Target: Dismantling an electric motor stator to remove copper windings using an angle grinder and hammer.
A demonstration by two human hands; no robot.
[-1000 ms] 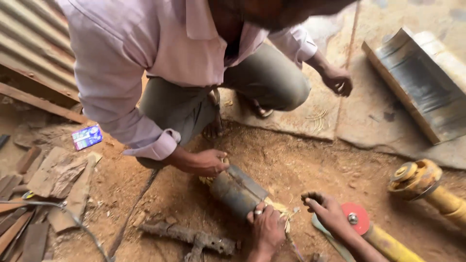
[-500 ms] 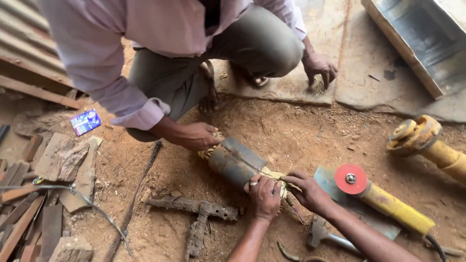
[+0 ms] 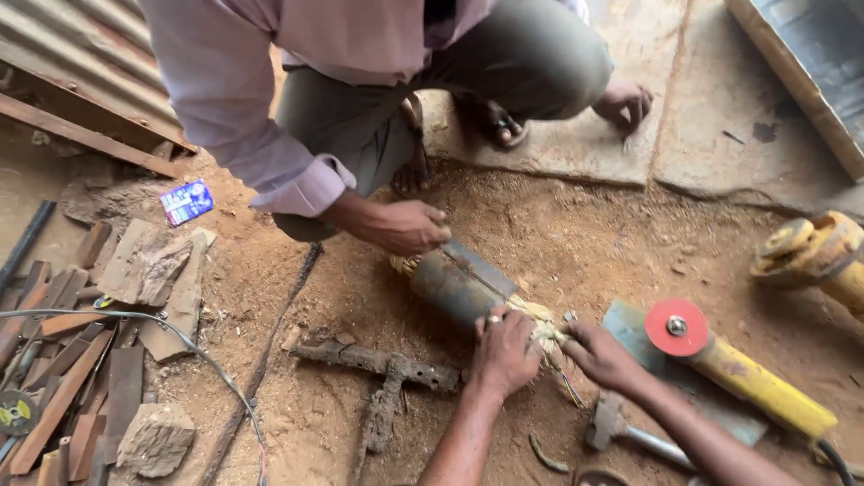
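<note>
Both hands gripping near end of motor stator (image 3: 459, 286) lying on dirt – left hand (image 3: 506, 353) clamping its body, right hand (image 3: 601, 355) pinching yellowish windings (image 3: 540, 322); long axis running up-left toward co-worker's hand (image 3: 400, 225).

**Bare arms, one ring**

Both forearms are bare, with no sleeves or gloves in view. The left hand (image 3: 504, 353) wears a pale ring on one finger. The right hand (image 3: 601, 354) shows no ring or glove.
</note>
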